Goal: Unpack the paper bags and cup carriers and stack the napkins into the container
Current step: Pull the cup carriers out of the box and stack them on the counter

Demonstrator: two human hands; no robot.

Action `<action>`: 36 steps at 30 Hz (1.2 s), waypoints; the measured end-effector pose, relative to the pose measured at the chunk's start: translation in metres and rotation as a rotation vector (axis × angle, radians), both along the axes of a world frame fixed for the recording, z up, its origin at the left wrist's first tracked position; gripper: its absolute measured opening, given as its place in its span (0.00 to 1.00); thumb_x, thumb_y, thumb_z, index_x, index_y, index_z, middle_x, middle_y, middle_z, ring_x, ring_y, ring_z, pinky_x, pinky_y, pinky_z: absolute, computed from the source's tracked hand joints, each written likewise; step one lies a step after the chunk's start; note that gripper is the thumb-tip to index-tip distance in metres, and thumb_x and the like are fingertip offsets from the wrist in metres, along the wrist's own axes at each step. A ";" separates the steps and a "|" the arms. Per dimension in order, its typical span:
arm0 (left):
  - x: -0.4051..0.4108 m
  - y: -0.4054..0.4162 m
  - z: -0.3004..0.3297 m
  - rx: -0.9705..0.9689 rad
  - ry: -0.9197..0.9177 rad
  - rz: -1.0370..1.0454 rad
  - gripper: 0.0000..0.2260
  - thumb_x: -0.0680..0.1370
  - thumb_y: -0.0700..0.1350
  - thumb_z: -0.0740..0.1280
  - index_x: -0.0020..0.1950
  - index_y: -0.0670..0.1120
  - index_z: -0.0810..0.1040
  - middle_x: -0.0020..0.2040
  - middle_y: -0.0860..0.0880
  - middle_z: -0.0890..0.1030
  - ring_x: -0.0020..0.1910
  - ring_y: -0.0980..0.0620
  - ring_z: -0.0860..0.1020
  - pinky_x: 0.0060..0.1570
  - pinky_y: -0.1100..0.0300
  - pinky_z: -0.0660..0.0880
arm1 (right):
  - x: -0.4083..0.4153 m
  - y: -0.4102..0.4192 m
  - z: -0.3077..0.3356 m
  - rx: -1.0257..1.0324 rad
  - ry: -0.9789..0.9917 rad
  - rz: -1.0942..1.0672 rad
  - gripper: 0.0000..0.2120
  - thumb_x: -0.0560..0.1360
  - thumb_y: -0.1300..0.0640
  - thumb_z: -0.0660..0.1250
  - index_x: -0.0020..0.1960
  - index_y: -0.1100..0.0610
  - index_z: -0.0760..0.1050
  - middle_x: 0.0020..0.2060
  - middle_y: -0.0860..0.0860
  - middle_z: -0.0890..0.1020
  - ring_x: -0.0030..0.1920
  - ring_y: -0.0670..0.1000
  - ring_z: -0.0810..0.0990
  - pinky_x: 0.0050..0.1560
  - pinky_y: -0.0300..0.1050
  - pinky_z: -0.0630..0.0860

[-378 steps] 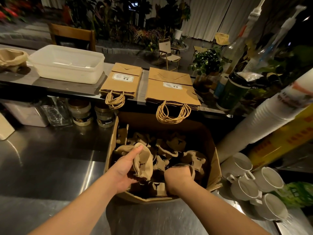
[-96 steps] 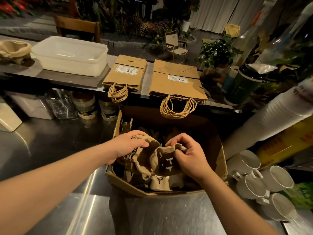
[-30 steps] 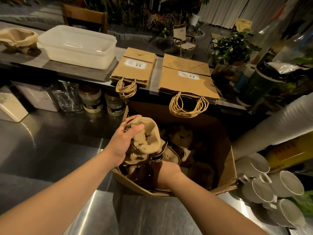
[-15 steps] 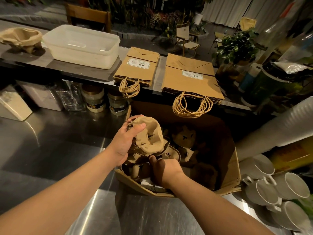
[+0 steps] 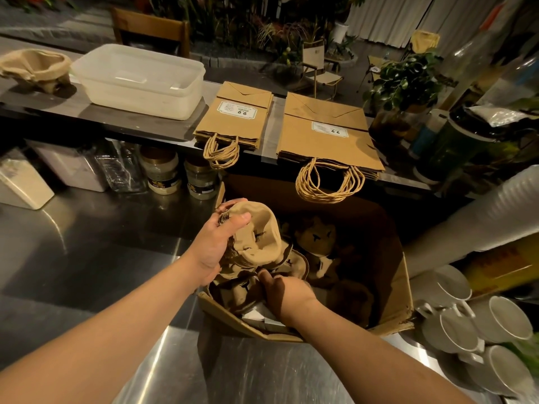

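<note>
Only the head view here, so here's what we've got. We're standing at a steel counter (image 5: 87, 243) with an open cardboard box (image 5: 399, 287) sitting on it, right at the counter's back edge under the shelf (image 5: 145, 123). Our left hand (image 5: 215, 246) is curled around a stack of pulp carriers (image 5: 259, 231), thumb clamped on top, holding it above the box's near-left corner. Our right hand (image 5: 284, 293) is down inside the box at its near side, fingers curled in among the loose carriers there; we honestly can't tell what exactly it's pinching, the fingertips are buried. More carriers lie in the box's middle, pretty dark. Up on the shelf, two piles of flat paper bags (image 5: 326, 138) sit side by side with their twine handles hanging over the front edge. Left of them is the plastic container (image 5: 140, 80), and at the shelf's far left end another carrier stack (image 5: 35, 67). Jars (image 5: 160, 170) line the counter's back edge, and white mugs (image 5: 478, 325) crowd the right end just beside the box.
</note>
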State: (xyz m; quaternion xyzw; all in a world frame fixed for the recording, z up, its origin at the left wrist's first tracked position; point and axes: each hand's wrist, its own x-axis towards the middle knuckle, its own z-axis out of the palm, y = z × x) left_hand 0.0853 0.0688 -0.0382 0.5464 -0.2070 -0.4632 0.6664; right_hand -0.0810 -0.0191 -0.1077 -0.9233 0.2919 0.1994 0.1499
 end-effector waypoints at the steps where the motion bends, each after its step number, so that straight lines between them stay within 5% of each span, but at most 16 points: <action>1: 0.000 0.000 0.000 -0.004 0.003 -0.001 0.23 0.72 0.53 0.71 0.67 0.55 0.77 0.60 0.46 0.85 0.60 0.46 0.83 0.56 0.51 0.79 | -0.002 -0.002 0.002 -0.003 -0.027 -0.013 0.26 0.82 0.52 0.63 0.76 0.46 0.59 0.54 0.53 0.80 0.55 0.58 0.79 0.57 0.58 0.78; 10: 0.002 0.000 0.000 -0.010 0.050 0.021 0.24 0.71 0.51 0.73 0.66 0.52 0.78 0.60 0.42 0.85 0.61 0.42 0.83 0.61 0.45 0.79 | -0.033 -0.036 0.020 0.295 -0.113 -0.211 0.18 0.83 0.49 0.59 0.70 0.33 0.65 0.61 0.47 0.77 0.59 0.51 0.75 0.61 0.54 0.75; 14: 0.001 -0.001 -0.001 0.002 0.024 0.015 0.23 0.70 0.52 0.73 0.65 0.54 0.78 0.60 0.44 0.85 0.62 0.42 0.82 0.64 0.43 0.77 | -0.051 -0.045 0.036 0.369 -0.228 -0.349 0.19 0.84 0.52 0.60 0.73 0.38 0.68 0.64 0.44 0.75 0.60 0.47 0.76 0.61 0.43 0.74; 18: 0.001 0.001 -0.001 0.015 -0.027 -0.001 0.31 0.64 0.57 0.76 0.67 0.54 0.78 0.61 0.45 0.85 0.62 0.44 0.82 0.67 0.42 0.75 | -0.065 -0.050 0.041 0.396 -0.347 -0.520 0.20 0.83 0.48 0.64 0.75 0.45 0.70 0.70 0.48 0.74 0.68 0.48 0.74 0.70 0.48 0.73; 22: -0.001 0.002 0.000 0.036 -0.081 -0.015 0.32 0.61 0.60 0.77 0.65 0.58 0.79 0.60 0.47 0.85 0.62 0.46 0.82 0.67 0.44 0.75 | -0.076 -0.056 0.046 0.436 -0.418 -0.565 0.09 0.84 0.50 0.63 0.61 0.46 0.79 0.57 0.48 0.83 0.60 0.51 0.82 0.62 0.50 0.79; 28: -0.009 0.004 0.005 0.086 -0.241 -0.205 0.28 0.67 0.59 0.80 0.65 0.59 0.78 0.54 0.53 0.85 0.56 0.50 0.83 0.50 0.63 0.78 | -0.076 -0.063 0.065 0.471 -0.351 -0.497 0.13 0.83 0.46 0.64 0.56 0.52 0.82 0.46 0.50 0.86 0.48 0.51 0.84 0.54 0.50 0.82; 30: -0.012 0.004 0.005 0.124 -0.310 -0.239 0.24 0.68 0.66 0.77 0.62 0.64 0.78 0.57 0.53 0.83 0.58 0.50 0.81 0.54 0.59 0.77 | -0.070 -0.061 0.074 0.489 -0.335 -0.453 0.13 0.83 0.45 0.64 0.54 0.52 0.82 0.42 0.47 0.85 0.44 0.49 0.82 0.50 0.47 0.80; 33: -0.013 0.004 0.001 0.162 -0.412 -0.305 0.33 0.59 0.81 0.69 0.60 0.68 0.77 0.61 0.54 0.81 0.62 0.51 0.78 0.64 0.49 0.74 | -0.061 -0.060 0.078 0.495 -0.307 -0.425 0.14 0.82 0.43 0.64 0.53 0.52 0.82 0.47 0.53 0.86 0.47 0.54 0.84 0.55 0.53 0.80; 36: -0.015 0.004 -0.001 0.157 -0.493 -0.342 0.37 0.57 0.83 0.68 0.61 0.67 0.76 0.58 0.57 0.83 0.61 0.54 0.80 0.63 0.51 0.75 | -0.052 -0.060 0.079 0.489 -0.265 -0.426 0.15 0.82 0.43 0.64 0.53 0.53 0.82 0.48 0.53 0.86 0.50 0.53 0.85 0.57 0.53 0.82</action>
